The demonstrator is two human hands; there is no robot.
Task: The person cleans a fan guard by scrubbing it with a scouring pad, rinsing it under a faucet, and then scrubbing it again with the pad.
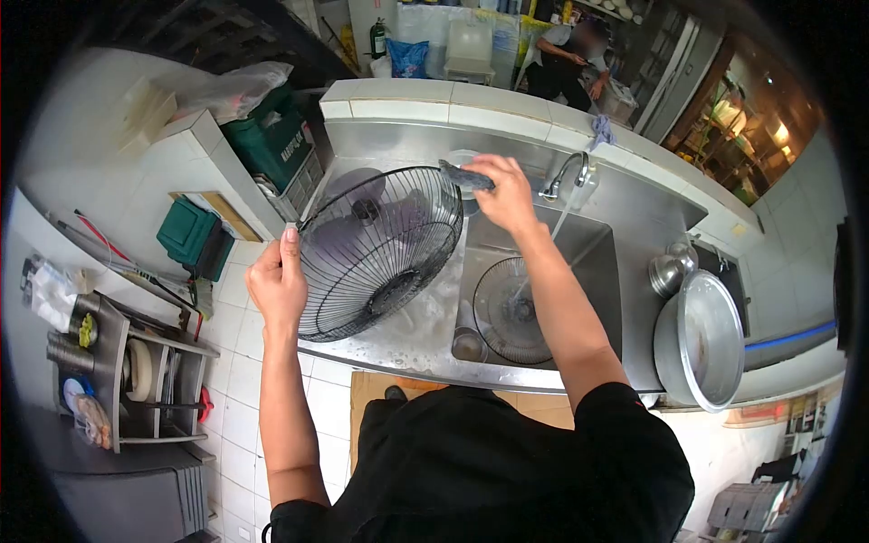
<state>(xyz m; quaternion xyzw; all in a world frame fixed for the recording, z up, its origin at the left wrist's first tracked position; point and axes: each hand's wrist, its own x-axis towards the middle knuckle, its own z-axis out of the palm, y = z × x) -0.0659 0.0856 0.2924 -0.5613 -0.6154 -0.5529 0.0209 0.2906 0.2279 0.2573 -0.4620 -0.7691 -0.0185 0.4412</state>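
steel counter (pixel 433 356) under a low tiled wall (pixel 434 101), with a seated person (pixel 566 71) beyond it. over the counter's left side is a black wire fan guard (pixel 396 288), held tilted beside the sink (pixel 597 276). the left hand (pixel 279 279) grips its left rim, thumb on top. the right hand (pixel 503 192) is closed round a dark grey scrubber (pixel 467 176) — right at the guard's upper right rim (whether the pad actually presses on the wires, i cannot tell). through the wires shows a purplish fan blade (pixel 339 240).

in the sink lies a second round guard (pixel 520 310), partly hidden by the right forearm, with a metal cup (pixel 469 345) just beside it. the tap (pixel 563 170) is running — a thin stream falls into the sink. at the counter's right end a big metal basin (pixel 668 348) leans on its side, near some bowls (pixel 668 273).
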